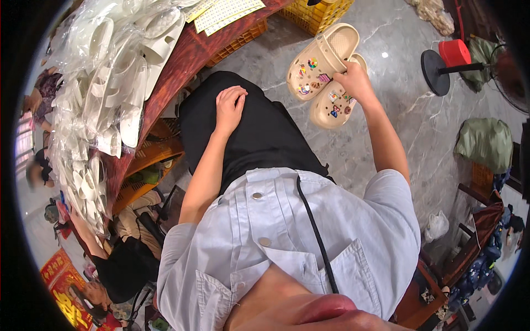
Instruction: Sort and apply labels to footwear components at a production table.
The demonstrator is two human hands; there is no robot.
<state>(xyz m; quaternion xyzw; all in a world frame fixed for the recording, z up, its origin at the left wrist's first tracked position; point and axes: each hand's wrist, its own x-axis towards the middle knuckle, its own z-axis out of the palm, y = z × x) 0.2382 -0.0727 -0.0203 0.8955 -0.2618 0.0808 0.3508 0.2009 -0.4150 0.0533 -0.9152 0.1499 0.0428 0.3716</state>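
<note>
Beige clogs (321, 63) being held above the grey floor (397, 116), colourful charms shown on top, both gripped near their openings by the right hand (355, 83), the left hand (230, 107) laid loose and unclenched on black-clad legs (256, 140), bagged white slippers (105, 83) heaped on the red-brown worktop (193, 51)

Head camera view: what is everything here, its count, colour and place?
Clogs: two, beige with colourful charms, upper centre.
Table: one, reddish brown, upper left.
Slippers: many, white, on the table.
Sheets: at least two, yellowish, on the table.
Crates: several, yellow, near the table.
Stand fan: one, black, upper right.
Bundle: one, green, right.
Poster: one, red, lower left.
Other people: at least two, left.
Floor: one, grey, centre.
Shirt: one, pale blue, lower centre.
Garment: one, black, centre.
Left hand: one, on the garment.
Right hand: one, holding the clogs.
</note>
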